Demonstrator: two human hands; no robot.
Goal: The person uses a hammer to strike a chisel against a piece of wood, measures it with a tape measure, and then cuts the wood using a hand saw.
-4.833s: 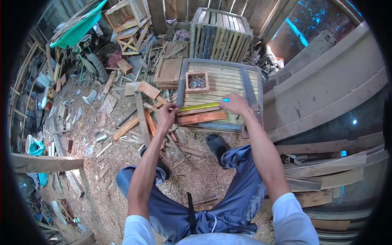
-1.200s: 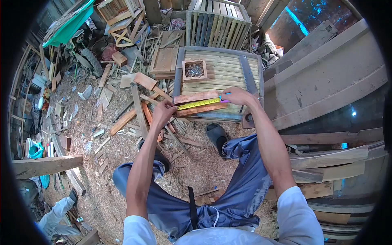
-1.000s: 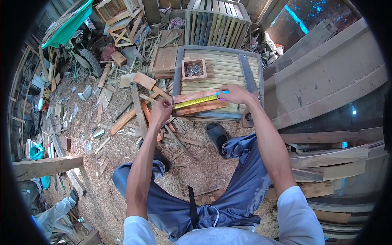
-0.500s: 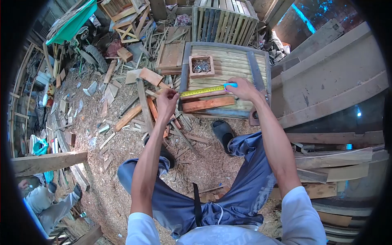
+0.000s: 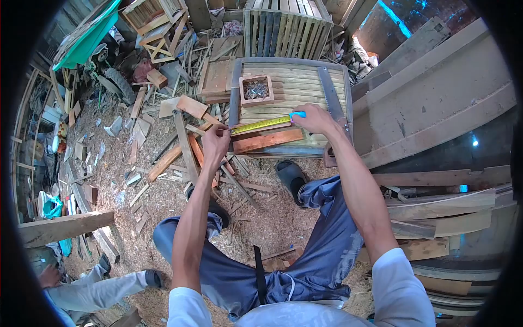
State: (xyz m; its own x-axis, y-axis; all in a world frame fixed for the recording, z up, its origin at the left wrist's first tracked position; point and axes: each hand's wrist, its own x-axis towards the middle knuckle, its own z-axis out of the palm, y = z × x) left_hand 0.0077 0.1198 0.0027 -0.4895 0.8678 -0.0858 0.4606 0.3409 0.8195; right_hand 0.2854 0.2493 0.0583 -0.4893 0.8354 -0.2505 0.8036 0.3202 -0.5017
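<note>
A yellow tape measure (image 5: 260, 125) with a blue case is stretched between my hands, over a slatted wooden bench top (image 5: 297, 82). My left hand (image 5: 217, 143) pinches the free end of the blade at the bench's left edge. Closed around the blue case is my right hand (image 5: 315, 119). Just under the blade lies a strip of wood, mostly hidden by it. In front of that, a reddish wooden block (image 5: 268, 140) rests near the bench's front edge. Behind the tape stands a square wooden box (image 5: 256, 90) of small metal pieces, likely nails.
A handsaw (image 5: 332, 95) lies along the bench's right side. Wood scraps (image 5: 188, 136) and sawdust cover the floor at left. A slatted crate (image 5: 287, 32) stands behind the bench, long boards (image 5: 441, 212) at right. Another person's leg (image 5: 109, 291) shows at lower left.
The view has shifted slightly, so the bench and my hands appear further left. The tape stays stretched between my hands. The other person's leg now extends further into view at lower left.
</note>
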